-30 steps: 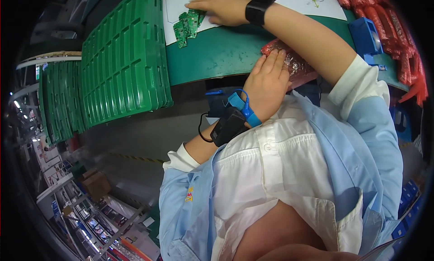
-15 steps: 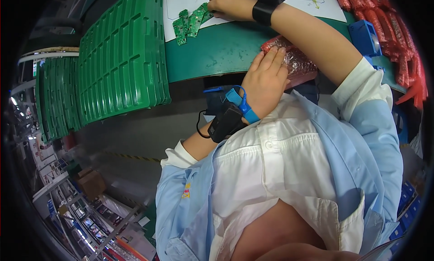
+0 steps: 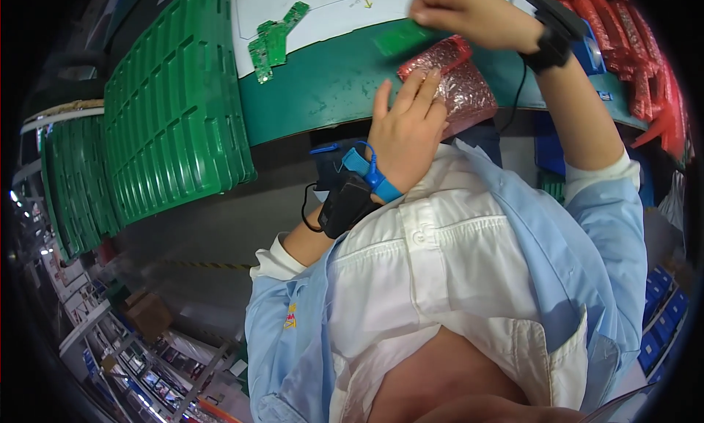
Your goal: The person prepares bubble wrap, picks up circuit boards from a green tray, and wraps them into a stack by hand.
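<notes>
My right hand (image 3: 477, 16) is raised above the far side of the green worktop, pinching a green circuit board (image 3: 402, 38) that is blurred by motion. Just below it, a pink bubble-wrap bag (image 3: 469, 97) lies at the table's near edge, its upper end folded over. The fingers of my left hand (image 3: 411, 126) rest stretched out on the bag's left side, with the thumb spread apart from them. What the bag contains is hard to make out. Several more circuit boards (image 3: 276, 43) lie overlapping on a white sheet (image 3: 330, 9) to the left.
Stacked green plastic trays (image 3: 176, 100) stand left of the worktop (image 3: 308, 93). Several filled red bubble-wrap bags (image 3: 634, 64) are piled at the far right, beside a blue object (image 3: 589, 53). My left wrist wears a blue strap (image 3: 385, 188) with a cord.
My right hand has lifted a circuit board from the group on the white sheet and brought it right, near the bag. My left thumb has spread away from its fingers. The whole view has shifted.
</notes>
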`<state>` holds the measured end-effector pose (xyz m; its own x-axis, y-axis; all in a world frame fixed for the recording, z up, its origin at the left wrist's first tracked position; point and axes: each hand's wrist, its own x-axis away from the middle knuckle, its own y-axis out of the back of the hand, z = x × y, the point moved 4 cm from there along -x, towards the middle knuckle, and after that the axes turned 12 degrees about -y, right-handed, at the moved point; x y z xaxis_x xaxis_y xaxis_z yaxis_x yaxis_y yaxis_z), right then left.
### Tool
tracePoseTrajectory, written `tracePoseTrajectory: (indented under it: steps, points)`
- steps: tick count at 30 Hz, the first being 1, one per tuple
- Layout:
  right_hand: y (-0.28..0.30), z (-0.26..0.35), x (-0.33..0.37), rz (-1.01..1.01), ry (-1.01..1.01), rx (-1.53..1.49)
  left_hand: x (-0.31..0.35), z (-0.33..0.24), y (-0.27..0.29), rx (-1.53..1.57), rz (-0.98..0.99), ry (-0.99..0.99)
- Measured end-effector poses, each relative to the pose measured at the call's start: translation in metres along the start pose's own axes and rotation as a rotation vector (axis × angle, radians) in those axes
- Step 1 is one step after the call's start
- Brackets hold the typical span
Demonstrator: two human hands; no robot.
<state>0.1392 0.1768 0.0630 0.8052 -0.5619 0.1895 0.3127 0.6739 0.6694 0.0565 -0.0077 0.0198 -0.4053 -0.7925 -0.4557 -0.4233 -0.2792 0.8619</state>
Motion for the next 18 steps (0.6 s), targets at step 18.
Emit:
tracePoseTrajectory:
  steps: [18]
  points:
    - [-0.033, -0.011, 0.036, -0.331, 0.043, 0.318, 0.003, -0.002, -0.001, -0.032, 0.010, 0.007]
